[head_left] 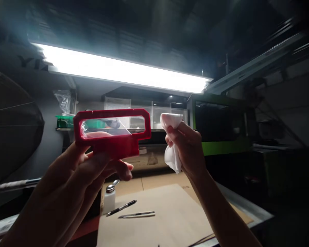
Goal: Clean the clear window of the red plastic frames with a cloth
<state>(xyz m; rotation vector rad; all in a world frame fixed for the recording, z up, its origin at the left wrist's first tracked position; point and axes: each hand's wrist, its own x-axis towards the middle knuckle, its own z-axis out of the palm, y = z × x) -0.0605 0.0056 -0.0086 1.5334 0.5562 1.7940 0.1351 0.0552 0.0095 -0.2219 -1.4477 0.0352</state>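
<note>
Raised in front of the lamp, my left hand (84, 171) grips a red plastic frame (115, 147) by its lower edge. A long clear window fills most of the frame, and light shows through it. To the right of the frame, and apart from it, my right hand (189, 144) pinches a folded white cloth (172, 120), part of which hangs down below the fingers. Beneath both hands lie a black pen (121, 208) and a slim knife-like tool (137, 215). A white bottle (109, 199) with a metal top stands by the pen.
A bright tube lamp (126, 68) hangs low across the bench. Brown cardboard (154, 230) covers the worktop. Behind is a shelf with a green bin (64, 121) and a plastic bag (63, 101). A large fan (12, 127) stands left; a green-trimmed machine (221, 148) is at right.
</note>
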